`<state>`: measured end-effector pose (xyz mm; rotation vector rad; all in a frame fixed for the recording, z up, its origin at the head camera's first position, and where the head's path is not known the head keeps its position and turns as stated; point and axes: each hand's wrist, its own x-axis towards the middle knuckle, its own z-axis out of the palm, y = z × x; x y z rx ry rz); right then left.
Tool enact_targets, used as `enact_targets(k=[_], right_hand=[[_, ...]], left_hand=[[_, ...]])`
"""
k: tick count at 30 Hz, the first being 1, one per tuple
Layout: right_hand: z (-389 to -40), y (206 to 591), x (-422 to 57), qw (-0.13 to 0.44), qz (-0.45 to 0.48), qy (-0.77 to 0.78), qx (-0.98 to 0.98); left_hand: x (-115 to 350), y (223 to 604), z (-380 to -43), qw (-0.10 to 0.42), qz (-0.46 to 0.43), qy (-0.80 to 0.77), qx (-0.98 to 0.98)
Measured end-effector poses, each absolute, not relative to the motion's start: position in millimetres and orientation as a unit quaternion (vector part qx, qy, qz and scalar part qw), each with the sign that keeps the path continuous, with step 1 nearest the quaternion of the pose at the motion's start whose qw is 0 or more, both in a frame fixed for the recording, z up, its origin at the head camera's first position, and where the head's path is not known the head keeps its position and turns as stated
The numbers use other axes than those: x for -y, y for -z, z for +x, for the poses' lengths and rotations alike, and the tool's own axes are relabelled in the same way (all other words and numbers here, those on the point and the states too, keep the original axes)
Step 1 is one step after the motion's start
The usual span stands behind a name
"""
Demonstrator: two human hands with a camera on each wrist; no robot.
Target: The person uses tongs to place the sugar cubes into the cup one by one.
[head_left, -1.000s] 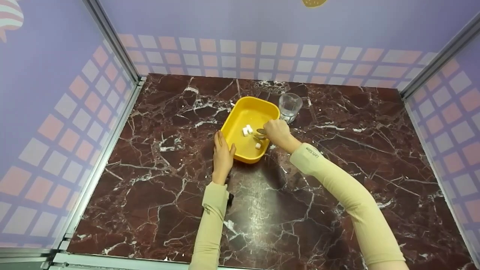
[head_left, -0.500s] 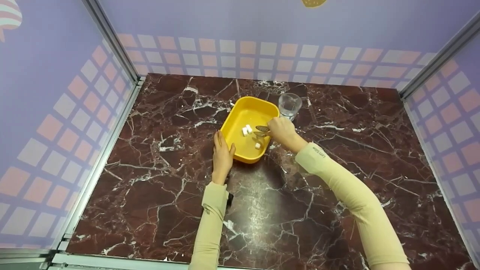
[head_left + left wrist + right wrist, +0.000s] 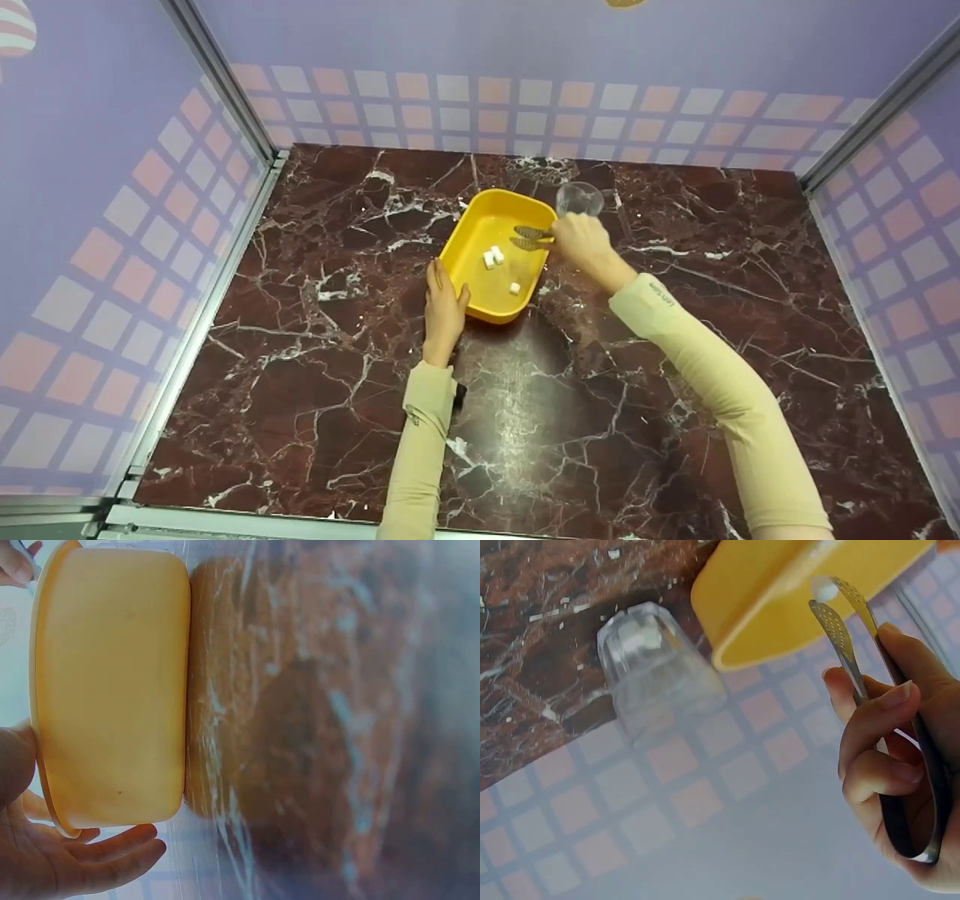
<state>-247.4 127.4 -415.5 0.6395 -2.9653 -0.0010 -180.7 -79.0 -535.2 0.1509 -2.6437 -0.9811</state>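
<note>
My left hand (image 3: 445, 311) holds the left wall of a yellow plastic box (image 3: 466, 232), thumb at the rim and fingers along the outside. The left wrist view shows this hand (image 3: 45, 859) beside the box's end. My right hand (image 3: 585, 244) grips metal tongs (image 3: 531, 234) over the box's right rim. In the right wrist view the perforated tips stand apart, with a white blur behind; whether anything lies between them I cannot tell. Small white cubes (image 3: 490, 259) lie together on the box's floor, and another white cube (image 3: 514, 288) sits nearer me.
A clear glass (image 3: 580, 198) stands right behind the box, its lower part hidden by my right hand; the right wrist view shows something pale in its base. The dark red marbled tabletop (image 3: 315, 360) is bordered by patterned lilac walls (image 3: 480, 45).
My right hand and the tongs have moved back and to the right, away from the nearer cube, toward the glass. The left hand stays on the box.
</note>
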Motion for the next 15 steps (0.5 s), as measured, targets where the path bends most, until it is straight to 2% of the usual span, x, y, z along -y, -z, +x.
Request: enact_targets(k=[15], right_hand=[[-271.5, 380.4, -179.7, 0.086, 0.143, -0.056, 0.984]], left_hand=[[79.5, 534.9, -181.1, 0.143, 0.051, 0.350, 0.925]])
